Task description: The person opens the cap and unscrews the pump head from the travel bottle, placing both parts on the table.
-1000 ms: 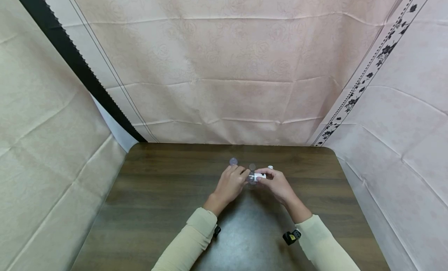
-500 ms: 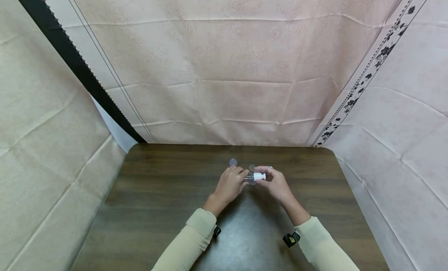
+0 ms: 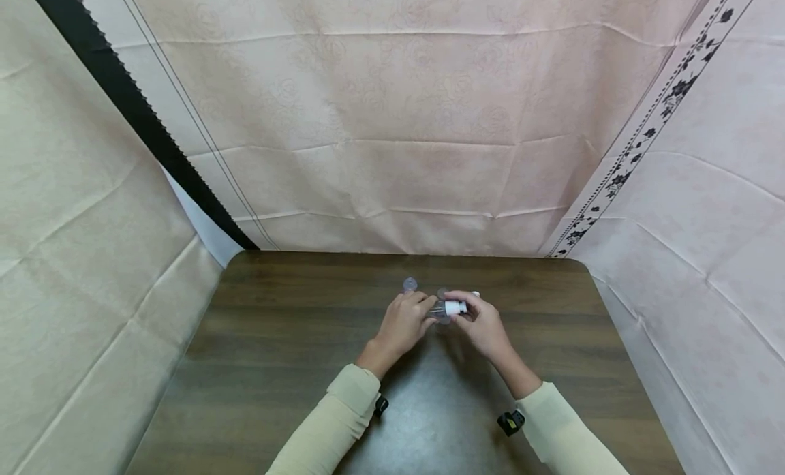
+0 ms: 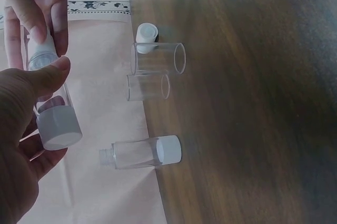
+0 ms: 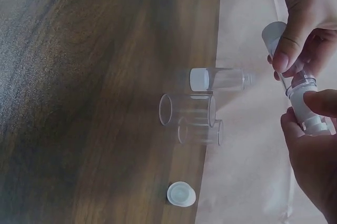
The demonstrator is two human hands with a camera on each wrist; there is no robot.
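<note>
My left hand [image 3: 401,323] grips a clear bottle [image 5: 281,79] with a white base [image 4: 59,127], tilted and held above the table. Its thumb lies along the clear wall. At the bottle's other end, my right hand [image 3: 487,323] pinches a white pump top [image 5: 303,105] between thumb and fingers. The pump top sits at the bottle's mouth; whether it is fully seated I cannot tell. Beyond the hands stands a second clear bottle [image 4: 136,154] with a white base and a bare threaded neck. A second white pump top [image 5: 181,194] stands at the right.
Two clear cylindrical covers [image 4: 158,58] stand side by side between the second bottle and the loose pump top. All are on the dark wooden table [image 3: 276,325], near its far edge. Pale cloth [image 3: 429,120] hangs behind and on both sides.
The fingers of my right hand have shifted slightly round the pump top, and its wrist has turned a little. My left hand stays nearly still on the bottle.
</note>
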